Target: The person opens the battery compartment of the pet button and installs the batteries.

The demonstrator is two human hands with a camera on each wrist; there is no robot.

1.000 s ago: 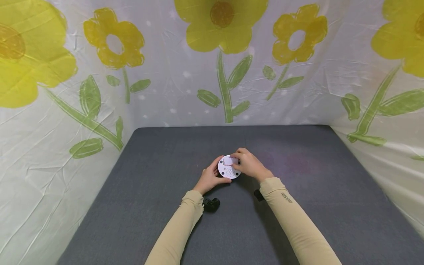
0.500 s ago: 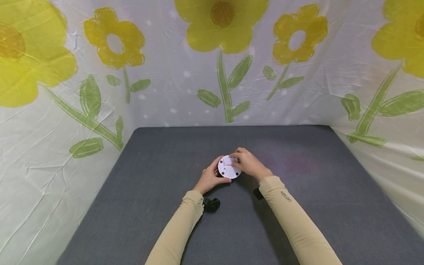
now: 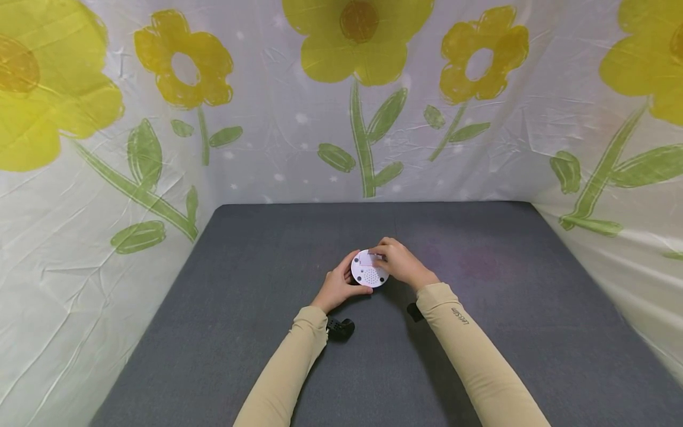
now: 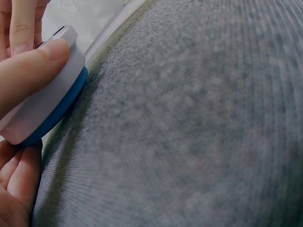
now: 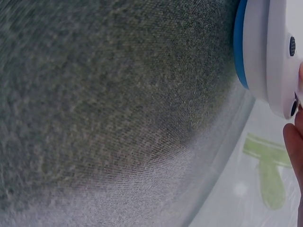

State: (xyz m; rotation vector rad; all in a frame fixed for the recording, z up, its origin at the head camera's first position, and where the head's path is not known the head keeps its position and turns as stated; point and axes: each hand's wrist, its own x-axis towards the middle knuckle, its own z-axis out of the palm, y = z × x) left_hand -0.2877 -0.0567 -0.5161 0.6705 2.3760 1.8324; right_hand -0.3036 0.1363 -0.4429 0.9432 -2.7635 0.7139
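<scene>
A round white device point(image 3: 372, 277) lies underside up in the head view, showing a patch of small speaker holes, dark rubber feet and a battery cover point(image 3: 365, 260). My left hand point(image 3: 338, 287) grips its edge from the left, with the thumb along the near side and the other fingers round the far side. In the left wrist view a blue band point(image 4: 64, 109) runs round the device's lower side, close to the table. From the right, the thumb and index finger of my right hand point(image 3: 401, 263) are on the battery cover, hiding its right part.
A dark grey cloth-covered table point(image 3: 256, 255) lies under both hands. Behind and at the sides hangs a white curtain point(image 3: 267, 142) with yellow flowers. Below the left wrist, a black wrist camera point(image 3: 341, 329) sits just above the table.
The reddish gap along the battery cover's lower edge has narrowed to a thin line, and the cover sits flusher. Both hands stay almost in place, the right shifting only slightly.
</scene>
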